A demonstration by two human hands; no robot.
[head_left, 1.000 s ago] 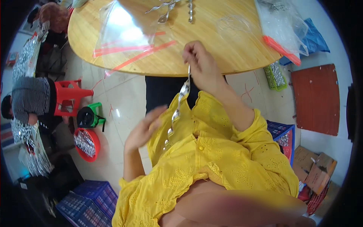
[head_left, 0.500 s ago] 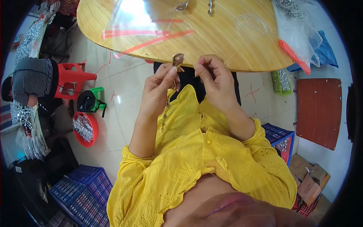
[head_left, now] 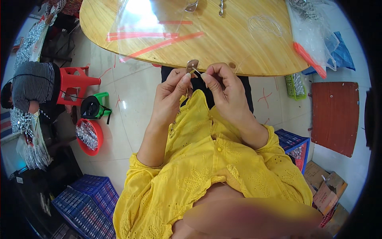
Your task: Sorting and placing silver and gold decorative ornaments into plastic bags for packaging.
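Note:
Just over the table's near edge, my left hand (head_left: 170,93) pinches a small flat shiny plate (head_left: 192,64) with rounded corners between thumb and fingers. Below that hand hangs a slim metal chain (head_left: 172,129), partly lost against my yellow top; whether it joins the plate is hidden. My right hand (head_left: 223,87), to the right and close by, is closed in a pinch on a thin pale strand (head_left: 196,71). The strand's far end meets the face of the plate. Whether it passes through a hole there is too small to tell.
On the wooden table (head_left: 223,40) lie a clear plastic bag (head_left: 139,20) with red strips, a coil of clear thread (head_left: 264,26) and a short twisted chain (head_left: 221,8). A filled bag (head_left: 314,32) sits far right. At left, a person (head_left: 34,83) sits by a red stool (head_left: 73,85).
The plate has turned and shifted slightly right, showing more of its face. My right hand has come left and lower, and the pale strand now reaches the plate.

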